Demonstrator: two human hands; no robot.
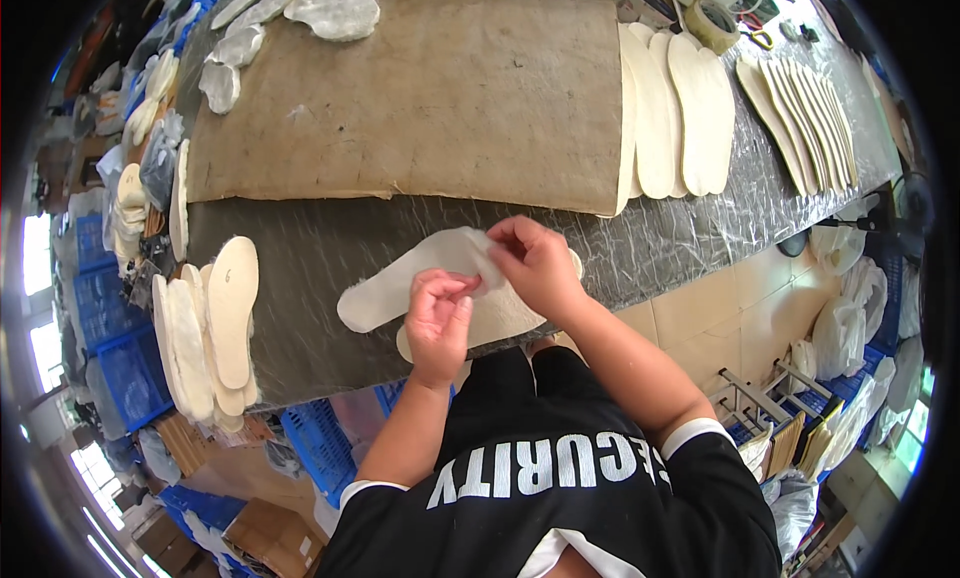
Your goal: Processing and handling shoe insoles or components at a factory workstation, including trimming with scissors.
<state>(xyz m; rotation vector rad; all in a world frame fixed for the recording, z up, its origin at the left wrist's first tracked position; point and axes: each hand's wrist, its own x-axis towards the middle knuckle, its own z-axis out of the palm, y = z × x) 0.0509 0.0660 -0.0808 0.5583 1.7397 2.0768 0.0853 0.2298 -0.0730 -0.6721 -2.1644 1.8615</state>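
A pale, slightly see-through insole-shaped sheet (385, 286) is held over the near edge of the table. My right hand (540, 268) pinches its wider end between thumb and fingertips. Close beside it, my left hand (440, 323) is closed with its fingers curled at the sheet's near edge; its fingertips partly overlap the sheet, so the exact grip is hard to see. Beneath both hands lies a cream insole (495, 316), partly covered by the sheet and the hands.
A large brown board (420, 98) lies across the dark plastic-covered table (300, 348). Cream insoles sit in overlapping rows (700, 118) and a fanned row (800, 123) to the right. A stack of insoles (232, 308) is at left; fleecy white pieces (335, 13) line the far edge.
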